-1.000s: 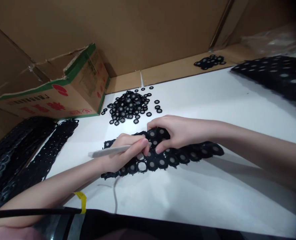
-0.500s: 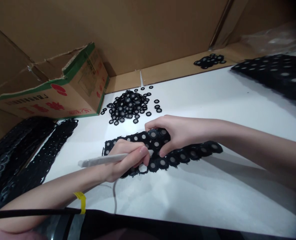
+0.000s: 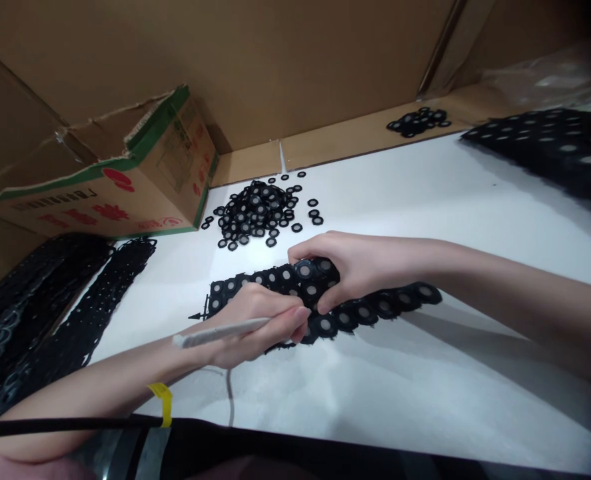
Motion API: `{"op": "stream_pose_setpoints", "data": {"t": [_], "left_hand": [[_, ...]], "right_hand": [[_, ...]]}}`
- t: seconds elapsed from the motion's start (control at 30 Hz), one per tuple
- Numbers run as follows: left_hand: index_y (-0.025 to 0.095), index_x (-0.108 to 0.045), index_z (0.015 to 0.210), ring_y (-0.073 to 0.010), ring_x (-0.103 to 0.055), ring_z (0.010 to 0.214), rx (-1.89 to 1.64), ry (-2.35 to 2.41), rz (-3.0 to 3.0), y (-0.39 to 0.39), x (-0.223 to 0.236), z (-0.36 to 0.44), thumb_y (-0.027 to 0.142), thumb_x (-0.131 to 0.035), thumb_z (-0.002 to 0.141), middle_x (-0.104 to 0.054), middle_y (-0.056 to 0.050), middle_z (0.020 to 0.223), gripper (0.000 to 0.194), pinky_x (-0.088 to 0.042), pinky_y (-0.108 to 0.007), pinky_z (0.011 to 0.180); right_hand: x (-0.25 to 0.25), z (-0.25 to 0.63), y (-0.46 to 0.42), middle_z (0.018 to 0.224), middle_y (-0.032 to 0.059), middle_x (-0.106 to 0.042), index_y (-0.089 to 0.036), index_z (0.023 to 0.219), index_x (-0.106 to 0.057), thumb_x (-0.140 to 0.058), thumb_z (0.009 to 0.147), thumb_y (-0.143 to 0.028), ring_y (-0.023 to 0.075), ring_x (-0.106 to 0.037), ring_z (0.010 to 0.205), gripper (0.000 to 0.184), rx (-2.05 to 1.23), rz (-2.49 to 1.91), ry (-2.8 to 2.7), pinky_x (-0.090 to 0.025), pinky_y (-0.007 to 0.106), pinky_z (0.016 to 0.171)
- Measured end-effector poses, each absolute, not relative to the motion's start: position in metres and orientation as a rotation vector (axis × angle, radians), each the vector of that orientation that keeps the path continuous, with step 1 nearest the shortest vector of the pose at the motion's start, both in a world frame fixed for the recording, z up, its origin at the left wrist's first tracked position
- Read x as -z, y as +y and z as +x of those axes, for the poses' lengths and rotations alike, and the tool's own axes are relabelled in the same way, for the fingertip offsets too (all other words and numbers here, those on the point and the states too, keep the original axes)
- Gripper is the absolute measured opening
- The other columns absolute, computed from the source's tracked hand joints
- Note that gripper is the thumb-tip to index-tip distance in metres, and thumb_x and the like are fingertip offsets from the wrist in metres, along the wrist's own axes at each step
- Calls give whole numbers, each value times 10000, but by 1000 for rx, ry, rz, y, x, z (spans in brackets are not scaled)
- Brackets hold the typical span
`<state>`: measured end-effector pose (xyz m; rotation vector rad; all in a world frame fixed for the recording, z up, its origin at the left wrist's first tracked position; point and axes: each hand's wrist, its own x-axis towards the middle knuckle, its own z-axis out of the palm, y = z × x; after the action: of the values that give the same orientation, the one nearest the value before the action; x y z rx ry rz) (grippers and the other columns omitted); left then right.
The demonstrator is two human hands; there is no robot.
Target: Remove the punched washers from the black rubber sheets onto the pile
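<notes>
Closest to the wearer, a yellow tag (image 3: 162, 402) hangs on a dark cord at the near edge of the white table (image 3: 425, 400). Beyond it, the left hand (image 3: 265, 323) clasps a pale pen-like tool (image 3: 222, 332), its butt pointing left and its working end at the fingertips; the tip seems covered by the fingers, so its exact contact cannot be told. Under both hands lies the black strip (image 3: 345, 319) of joined discs, its long axis running left to right across the wearer's front. The left hand covers its near edge; the right hand (image 3: 348, 263) straddles its middle and grips it, thumb on the face, forefinger at the far edge. The left fingertips sit just beside the right thumb. Farther off are a pile of loose rings (image 3: 255, 213) and, left of it, a cardboard box (image 3: 170, 167).
</notes>
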<state>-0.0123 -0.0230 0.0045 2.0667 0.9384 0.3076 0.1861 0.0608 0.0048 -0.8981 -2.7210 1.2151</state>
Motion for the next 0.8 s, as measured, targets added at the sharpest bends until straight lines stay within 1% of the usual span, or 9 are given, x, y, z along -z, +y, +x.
{"op": "stream_pose_setpoints", "data": {"t": [0.13, 0.23, 0.3, 0.4, 0.47, 0.53, 0.63, 0.7, 0.8], "left_hand": [[146, -593, 683, -84, -491, 538, -422, 965, 2036, -25, -1, -13, 270, -323, 995, -569, 6, 606, 430, -417, -193, 569], [146, -589, 716, -79, -484, 547, -547, 969, 2093, -25, 6, -14, 260, -322, 999, -553, 13, 615, 406, -406, -182, 577], [144, -588, 745, -83, -497, 574, -606, 933, 2152, -25, 9, -15, 238, -320, 1000, -559, 4, 649, 382, -401, -184, 589], [143, -584, 762, -92, -509, 603, -662, 893, 2197, -24, 9, -16, 221, -327, 997, -571, -10, 683, 357, -403, -197, 605], [147, -577, 733, -92, -499, 587, -694, 896, 2156, -25, 5, -16, 227, -338, 995, -561, -5, 660, 363, -399, -204, 593], [150, -570, 686, -97, -482, 552, -702, 904, 2045, -28, 2, -15, 256, -347, 991, -539, -3, 613, 392, -391, -219, 561], [160, -564, 647, -121, -466, 513, -597, 926, 1878, -33, -1, -12, 306, -346, 977, -505, -14, 553, 422, -377, -254, 513], [166, -561, 645, -129, -466, 508, -523, 953, 1836, -34, 0, -10, 317, -337, 969, -492, -18, 543, 422, -373, -266, 505], [166, -557, 654, -122, -465, 511, -508, 950, 1841, -34, 2, -7, 300, -339, 970, -491, -10, 557, 407, -374, -259, 508]], "right_hand": [[-9, 188, 60, 1308, 111, -580, -169, 1269, -527, -755, 654, -349, 305, -546, 1155, 679, -1229, -908, -2756, -451, 354, 902], [-15, 187, 58, 1181, 94, -634, -190, 1142, -564, -762, 646, -431, 295, -587, 1053, 586, -1239, -923, -2801, -460, 344, 820], [-20, 186, 57, 1072, 76, -656, -199, 1063, -569, -788, 609, -462, 280, -607, 960, 568, -1213, -950, -2823, -455, 325, 737], [-26, 183, 54, 1005, 65, -665, -204, 1067, -563, -810, 582, -423, 265, -614, 880, 587, -1158, -1002, -2845, -437, 312, 675], [-26, 183, 53, 1051, 79, -666, -200, 1127, -564, -804, 590, -384, 272, -615, 897, 617, -1154, -1011, -2863, -439, 318, 685], [-24, 183, 53, 1144, 102, -649, -189, 1217, -553, -799, 591, -367, 297, -605, 982, 695, -1154, -1002, -2863, -452, 331, 734], [-20, 185, 53, 1257, 129, -610, -172, 1327, -511, -799, 579, -389, 335, -564, 1110, 830, -1122, -985, -2842, -459, 356, 823], [-19, 186, 54, 1279, 132, -603, -167, 1357, -496, -792, 578, -397, 339, -561, 1126, 864, -1120, -976, -2840, -462, 366, 849], [-18, 186, 53, 1272, 129, -610, -166, 1362, -494, -785, 587, -396, 331, -574, 1111, 860, -1129, -973, -2845, -472, 360, 840]]}}
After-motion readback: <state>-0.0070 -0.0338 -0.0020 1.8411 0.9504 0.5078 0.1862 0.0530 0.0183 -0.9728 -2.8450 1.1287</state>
